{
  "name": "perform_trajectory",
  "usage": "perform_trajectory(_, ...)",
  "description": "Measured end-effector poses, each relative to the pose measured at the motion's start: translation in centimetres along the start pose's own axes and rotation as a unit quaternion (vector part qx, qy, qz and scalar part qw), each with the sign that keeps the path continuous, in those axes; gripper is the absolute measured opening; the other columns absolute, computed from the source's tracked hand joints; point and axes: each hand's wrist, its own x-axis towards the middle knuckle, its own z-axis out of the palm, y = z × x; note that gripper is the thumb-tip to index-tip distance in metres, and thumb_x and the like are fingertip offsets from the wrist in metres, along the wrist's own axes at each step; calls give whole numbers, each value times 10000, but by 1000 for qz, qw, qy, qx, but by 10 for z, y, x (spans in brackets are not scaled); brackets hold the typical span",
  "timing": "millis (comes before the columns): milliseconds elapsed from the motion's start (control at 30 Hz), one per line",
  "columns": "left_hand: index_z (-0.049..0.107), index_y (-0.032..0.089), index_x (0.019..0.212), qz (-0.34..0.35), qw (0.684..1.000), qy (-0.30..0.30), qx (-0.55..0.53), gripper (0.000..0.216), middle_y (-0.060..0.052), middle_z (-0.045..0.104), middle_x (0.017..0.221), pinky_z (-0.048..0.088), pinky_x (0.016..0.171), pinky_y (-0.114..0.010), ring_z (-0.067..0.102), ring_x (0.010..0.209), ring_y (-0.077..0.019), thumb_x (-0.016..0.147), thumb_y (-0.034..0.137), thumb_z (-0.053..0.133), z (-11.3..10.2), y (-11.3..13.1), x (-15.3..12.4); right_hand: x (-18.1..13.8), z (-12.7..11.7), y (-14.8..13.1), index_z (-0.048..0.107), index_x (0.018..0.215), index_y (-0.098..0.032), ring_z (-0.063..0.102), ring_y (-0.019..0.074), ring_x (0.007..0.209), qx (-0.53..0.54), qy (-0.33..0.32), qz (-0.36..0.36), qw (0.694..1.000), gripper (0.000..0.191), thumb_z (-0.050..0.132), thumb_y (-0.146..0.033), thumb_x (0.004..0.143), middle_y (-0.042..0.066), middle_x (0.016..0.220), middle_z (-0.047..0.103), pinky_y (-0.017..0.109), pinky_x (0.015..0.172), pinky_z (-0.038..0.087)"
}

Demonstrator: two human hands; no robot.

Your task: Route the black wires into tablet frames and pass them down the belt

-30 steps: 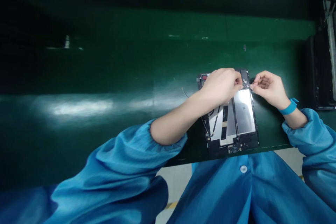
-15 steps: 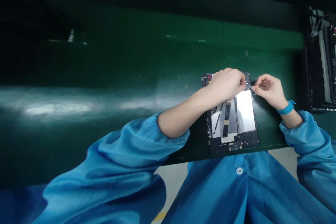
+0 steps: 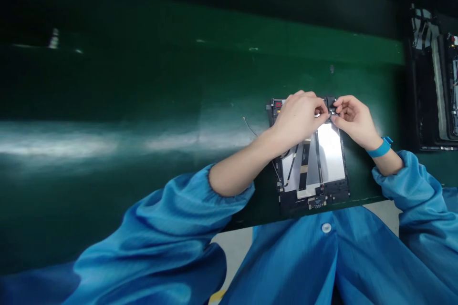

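Right grip (image 3: 356, 121) further inward, device (image 3: 312, 164) beneath

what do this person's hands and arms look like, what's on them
The left hand and right hand are ungloved. Both arms wear loose, slightly shiny blue sleeves with gathered cuffs. A bright blue wristband with a small raised fastening circles the right wrist; none shows on the left.

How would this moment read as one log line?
opened device: on table; left grip: over it; right grip: at its upper right; fingertips: nearly meeting; grasp: unclear
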Motion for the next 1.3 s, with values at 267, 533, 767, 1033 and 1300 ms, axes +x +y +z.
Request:
perform_trajectory(267, 824, 179, 919, -9, 1000, -15, -8, 216, -90, 743, 904, 493, 923, -435, 666, 953, -283, 915, 215, 611, -1, 3, 2, -1, -7, -3, 591, 978, -247, 587, 139, 811, 19, -17, 18, 999, 438, 887, -426, 709, -15, 903, 603, 299, 740, 533)
perform_trajectory(533, 808, 173, 900, -19, 999, -28, -7, 211, -102, 736, 927, 493, 932, -457, 667, 1007, -311, 926, 213, 603, 0, 6, 4, -3, 1, -13, 574, 941, -236, 525, 111, 702, -18, -8, -12, 1000, 270, 729, -287, 725, -29, 849, 578, 273, 631, 439)
perform_trajectory(767, 675, 152, 1319, -88, 988, 125, -22, 371, -74, 723, 978, 496, 838, -363, 671, 900, -234, 1006, 268, 513, -32, -16, -32, 0, 1, -3, 547, 946, -252, 532, 117, 707, 31, 45, -5, 998, 291, 708, -279, 705, -37, 837, 552, 272, 645, 453)
perform_trajectory(1033, 724, 184, 1094, -41, 996, -82, 0, 261, -6, 658, 774, 463, 666, -295, 622, 679, -177, 927, 272, 543, -34, -69, -128, -18, 18, -48, 625, 976, -226, 555, 118, 712, -28, -34, -83, 996, 195, 617, -139, 802, -7, 915, 634, 271, 657, 462)
perform_trajectory(1300, 734, 246, 1047, 75, 984, 160, 6, 166, -43, 767, 987, 590, 821, -320, 730, 864, -187, 1011, 179, 587, -28, -35, -158, -32, 93, -78, 659, 929, -178, 526, 113, 664, -204, -288, -90, 931, 100, 681, -110, 860, -40, 757, 611, 260, 702, 391)
